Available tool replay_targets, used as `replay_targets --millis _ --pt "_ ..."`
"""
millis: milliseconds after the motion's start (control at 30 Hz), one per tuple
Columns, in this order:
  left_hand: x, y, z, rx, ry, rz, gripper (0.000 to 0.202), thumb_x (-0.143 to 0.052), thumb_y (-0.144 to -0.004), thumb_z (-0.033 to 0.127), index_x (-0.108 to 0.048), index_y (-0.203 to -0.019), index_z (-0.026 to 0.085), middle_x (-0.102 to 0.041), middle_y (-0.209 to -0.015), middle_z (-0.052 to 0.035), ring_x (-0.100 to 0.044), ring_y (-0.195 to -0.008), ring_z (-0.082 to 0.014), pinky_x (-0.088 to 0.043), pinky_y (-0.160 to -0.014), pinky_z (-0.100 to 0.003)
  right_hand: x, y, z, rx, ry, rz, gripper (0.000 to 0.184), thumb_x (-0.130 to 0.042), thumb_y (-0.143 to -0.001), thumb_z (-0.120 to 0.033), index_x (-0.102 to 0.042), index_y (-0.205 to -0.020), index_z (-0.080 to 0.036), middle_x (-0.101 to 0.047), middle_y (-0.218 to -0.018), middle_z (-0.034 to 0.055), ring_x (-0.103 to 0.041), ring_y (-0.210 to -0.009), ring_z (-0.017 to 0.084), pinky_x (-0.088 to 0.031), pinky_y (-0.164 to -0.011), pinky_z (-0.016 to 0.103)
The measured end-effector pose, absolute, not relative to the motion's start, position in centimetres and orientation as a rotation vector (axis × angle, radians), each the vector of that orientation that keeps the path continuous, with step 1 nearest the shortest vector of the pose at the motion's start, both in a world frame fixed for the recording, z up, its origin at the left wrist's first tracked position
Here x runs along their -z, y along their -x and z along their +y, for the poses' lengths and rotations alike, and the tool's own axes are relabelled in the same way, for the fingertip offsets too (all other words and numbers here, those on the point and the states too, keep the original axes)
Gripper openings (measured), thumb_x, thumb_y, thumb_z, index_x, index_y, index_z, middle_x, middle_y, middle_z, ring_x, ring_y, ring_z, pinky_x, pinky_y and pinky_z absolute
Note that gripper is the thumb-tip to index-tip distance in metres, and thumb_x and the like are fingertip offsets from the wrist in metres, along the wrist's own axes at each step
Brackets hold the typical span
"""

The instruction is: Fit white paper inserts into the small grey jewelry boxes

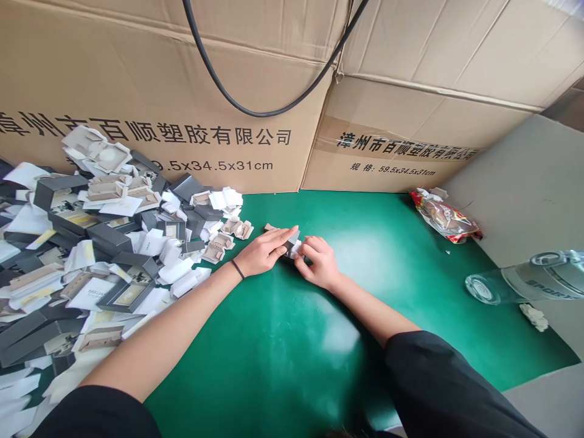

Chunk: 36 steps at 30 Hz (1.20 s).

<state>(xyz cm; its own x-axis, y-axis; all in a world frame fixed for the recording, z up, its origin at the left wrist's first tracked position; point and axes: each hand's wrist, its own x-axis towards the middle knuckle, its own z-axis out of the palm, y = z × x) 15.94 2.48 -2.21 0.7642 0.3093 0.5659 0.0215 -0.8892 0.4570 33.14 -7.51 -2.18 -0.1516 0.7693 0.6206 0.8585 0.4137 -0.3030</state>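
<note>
My left hand (263, 250) lies on the green mat (374, 292) with its fingers stretched over a small grey box (292, 241), pressing it from the left. My right hand (318, 260) is curled on the same box from the right, its fingertips pinching a white paper piece (295, 249) at the box's near edge. A black hair tie circles my left wrist. A beige insert corner (270, 228) peeks out behind my left fingers.
A big heap of grey boxes, white papers and beige inserts (91, 243) fills the left. Two cardboard cartons (182, 91) wall the back. A red snack bag (444, 218) lies at the right, a clear bottle (529, 281) on its side nearer the right edge.
</note>
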Motion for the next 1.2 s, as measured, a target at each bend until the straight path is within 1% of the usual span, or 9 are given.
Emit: replay_targets --millis 167,300,400,500,600,767,933,1067,1200 --pt "2.20 -15.82 2.64 -0.864 -2.510 0.298 0.051 -0.037 -0.094 0.021 -0.029 -0.143 0.025 -0.049 -0.137 -0.0054 -0.045 -0.126 -0.0187 -0.032 -0.109 -0.038 2.11 -33.36 -7.38 0.139 1.436 -1.854 0.023 -0.054 -0.083 -0.037 -0.043 -0.069 -0.022 -0.052 -0.071 0.0038 -0.047 -0.069 0.018 -0.040 -0.064 0.033" --pt "2.19 -15.75 2.88 -0.842 -2.497 0.356 0.050 -0.036 -0.094 0.023 -0.028 -0.143 0.026 -0.049 -0.137 -0.0054 -0.048 -0.123 -0.0186 -0.031 -0.109 -0.040 2.05 -33.43 -7.23 0.093 1.483 -1.864 0.031 -0.057 -0.080 -0.050 -0.047 -0.086 -0.021 -0.059 -0.088 0.0080 -0.052 -0.082 0.022 -0.043 -0.069 0.036" --pt "2.23 -15.70 3.03 -0.802 -2.488 0.386 0.049 -0.035 -0.094 0.024 -0.028 -0.143 0.027 -0.048 -0.138 -0.0044 -0.047 -0.124 -0.0185 -0.029 -0.110 -0.041 2.04 -33.44 -7.13 0.017 1.538 -1.909 0.040 -0.057 -0.080 -0.053 -0.048 -0.099 -0.019 -0.061 -0.097 0.0093 -0.053 -0.088 0.024 -0.043 -0.073 0.038" --pt "2.21 -15.69 3.04 -0.772 -2.475 0.412 0.049 -0.034 -0.094 0.026 -0.029 -0.143 0.027 -0.047 -0.139 -0.0039 -0.045 -0.126 -0.0186 -0.027 -0.111 -0.042 1.92 -33.46 -7.09 -0.062 1.571 -1.936 0.042 -0.056 -0.082 -0.051 -0.047 -0.107 -0.019 -0.062 -0.101 0.0089 -0.054 -0.092 0.024 -0.042 -0.077 0.040" --pt "2.12 -15.71 2.96 -0.753 -2.462 0.429 0.049 -0.034 -0.094 0.028 -0.030 -0.143 0.027 -0.046 -0.140 -0.0041 -0.045 -0.127 -0.0192 -0.026 -0.112 -0.043 1.81 -33.49 -7.06 -0.104 1.561 -1.926 0.042 -0.058 -0.081 -0.049 -0.048 -0.110 -0.020 -0.062 -0.104 0.0081 -0.053 -0.095 0.024 -0.042 -0.079 0.040" --pt "2.08 -15.73 2.96 -0.740 -2.443 0.441 0.048 -0.034 -0.094 0.031 -0.031 -0.142 0.028 -0.045 -0.141 -0.0039 -0.043 -0.128 -0.0201 -0.025 -0.112 -0.045 2.08 -33.42 -6.99 -0.159 1.551 -1.834 0.038 -0.061 -0.079 -0.047 -0.051 -0.106 -0.022 -0.064 -0.102 0.0061 -0.053 -0.093 0.024 -0.044 -0.080 0.039" --pt "2.20 -15.77 3.05 -0.747 -2.445 0.436 0.048 -0.035 -0.094 0.032 -0.032 -0.142 0.027 -0.045 -0.140 -0.0037 -0.044 -0.128 -0.0199 -0.025 -0.112 -0.044 1.99 -33.31 -6.91 -0.184 1.478 -1.806 0.030 -0.061 -0.079 -0.038 -0.053 -0.104 -0.023 -0.064 -0.098 0.0053 -0.053 -0.088 0.021 -0.046 -0.079 0.037" --pt "2.38 -15.83 3.19 -0.751 -2.453 0.419 0.049 -0.036 -0.094 0.031 -0.031 -0.143 0.027 -0.044 -0.141 -0.0034 -0.044 -0.128 -0.0192 -0.023 -0.113 -0.042 1.71 -33.52 -6.70 -0.171 1.427 -1.851 0.024 -0.062 -0.080 -0.036 -0.057 -0.098 -0.021 -0.065 -0.094 0.0051 -0.053 -0.087 0.020 -0.045 -0.081 0.036" --pt "2.36 -15.85 3.30 -0.740 -2.452 0.424 0.049 -0.035 -0.094 0.032 -0.031 -0.143 0.027 -0.044 -0.141 -0.0031 -0.044 -0.128 -0.0195 -0.024 -0.113 -0.041 1.51 -33.70 -6.61 -0.151 1.479 -1.895 0.022 -0.061 -0.081 -0.034 -0.057 -0.098 -0.020 -0.063 -0.094 0.0060 -0.053 -0.087 0.020 -0.046 -0.080 0.035"
